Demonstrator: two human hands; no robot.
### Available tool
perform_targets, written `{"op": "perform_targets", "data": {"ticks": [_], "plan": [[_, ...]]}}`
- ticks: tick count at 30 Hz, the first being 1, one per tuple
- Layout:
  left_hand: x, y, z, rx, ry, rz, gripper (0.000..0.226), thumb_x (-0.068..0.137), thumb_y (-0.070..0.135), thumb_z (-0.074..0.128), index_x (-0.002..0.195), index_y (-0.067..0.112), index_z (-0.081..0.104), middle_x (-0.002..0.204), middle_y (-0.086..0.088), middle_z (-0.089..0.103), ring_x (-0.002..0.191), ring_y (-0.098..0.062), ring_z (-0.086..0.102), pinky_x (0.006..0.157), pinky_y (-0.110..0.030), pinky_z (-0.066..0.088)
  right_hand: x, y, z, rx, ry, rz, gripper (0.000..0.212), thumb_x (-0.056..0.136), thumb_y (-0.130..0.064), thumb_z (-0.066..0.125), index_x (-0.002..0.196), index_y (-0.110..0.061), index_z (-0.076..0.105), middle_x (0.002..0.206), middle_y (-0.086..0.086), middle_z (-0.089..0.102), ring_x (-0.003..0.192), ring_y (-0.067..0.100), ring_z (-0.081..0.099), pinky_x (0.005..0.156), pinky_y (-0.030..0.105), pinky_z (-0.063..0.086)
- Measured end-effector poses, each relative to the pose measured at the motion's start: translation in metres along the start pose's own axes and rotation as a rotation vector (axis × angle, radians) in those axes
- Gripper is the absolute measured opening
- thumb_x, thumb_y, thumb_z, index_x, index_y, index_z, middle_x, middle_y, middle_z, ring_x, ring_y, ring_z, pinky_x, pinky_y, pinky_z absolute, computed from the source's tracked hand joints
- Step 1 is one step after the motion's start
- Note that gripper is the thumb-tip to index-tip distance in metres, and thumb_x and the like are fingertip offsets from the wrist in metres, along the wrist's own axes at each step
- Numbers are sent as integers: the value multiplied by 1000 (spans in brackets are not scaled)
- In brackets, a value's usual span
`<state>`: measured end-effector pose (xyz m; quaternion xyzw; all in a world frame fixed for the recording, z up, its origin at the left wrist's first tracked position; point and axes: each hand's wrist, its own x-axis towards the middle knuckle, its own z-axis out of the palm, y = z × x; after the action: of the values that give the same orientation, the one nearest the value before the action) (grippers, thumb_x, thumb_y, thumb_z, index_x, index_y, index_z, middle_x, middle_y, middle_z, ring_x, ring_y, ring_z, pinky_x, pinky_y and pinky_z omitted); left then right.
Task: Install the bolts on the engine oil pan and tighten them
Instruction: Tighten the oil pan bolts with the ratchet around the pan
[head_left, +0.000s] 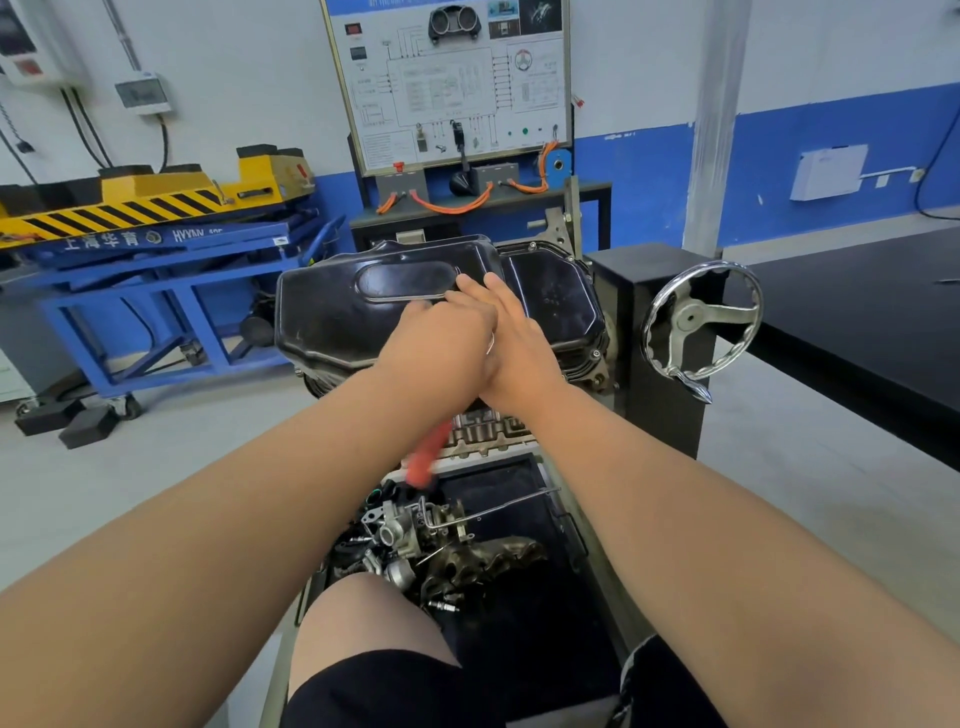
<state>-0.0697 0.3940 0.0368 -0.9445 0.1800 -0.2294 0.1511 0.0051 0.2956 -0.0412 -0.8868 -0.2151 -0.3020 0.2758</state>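
The black oil pan lies upside-up on the engine, which is mounted on a stand. A bolt head shows on the pan's right flange. Both hands meet over the pan's near edge. My left hand is curled, and a blurred red-handled wrench sticks out below it toward me. My right hand lies beside and against the left, with its fingers straight on the pan top. The wrench's head and the bolt under the hands are hidden.
The stand's metal handwheel is just right of the pan. Below the engine a black tray holds several loose engine parts, and my knee is beside it. A blue and yellow lift cart stands left, a black table right.
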Motion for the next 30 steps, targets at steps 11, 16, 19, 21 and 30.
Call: {"op": "perform_targets", "data": {"ticks": [11, 16, 19, 21, 30], "plan": [[-7, -23, -1, 118, 79, 261, 25, 93, 28, 51, 117, 20, 51, 112, 4, 61, 109, -18, 54, 106, -35, 22, -1, -4, 0, -31, 21, -2, 63, 92, -23, 51, 149, -25, 26, 158, -12, 15, 145, 7, -2, 108, 46, 26], [-7, -9, 7, -23, 44, 6, 56, 95, 50, 40, 130, 6, 43, 98, -4, 68, 93, -23, 62, 93, -36, 37, -5, -8, 2, 51, 49, 16, 69, 88, -15, 61, 148, -26, 28, 158, -12, 12, 145, 7, -3, 110, 44, 21], [-5, -12, 6, -7, 69, 73, 39, 96, 33, 46, 128, 12, 47, 110, -2, 65, 104, -22, 58, 98, -37, 33, -3, -7, 3, -7, 63, 11, 66, 89, -23, 59, 147, -26, 29, 157, -12, 16, 145, 8, -1, 108, 45, 25], [-6, -19, 3, 52, 94, 179, 29, 92, 21, 54, 121, 22, 53, 115, 3, 60, 111, -20, 52, 101, -37, 27, -1, -7, 3, -58, 60, 15, 64, 92, -30, 53, 149, -24, 26, 157, -11, 17, 145, 10, 0, 107, 45, 28], [-9, -18, -2, 171, 88, 148, 36, 95, 37, 47, 123, 15, 45, 107, 0, 64, 102, -22, 57, 95, -36, 29, -2, -5, 1, 0, 47, 3, 65, 90, -23, 56, 148, -25, 28, 158, -11, 16, 145, 8, -1, 108, 47, 25]]}}
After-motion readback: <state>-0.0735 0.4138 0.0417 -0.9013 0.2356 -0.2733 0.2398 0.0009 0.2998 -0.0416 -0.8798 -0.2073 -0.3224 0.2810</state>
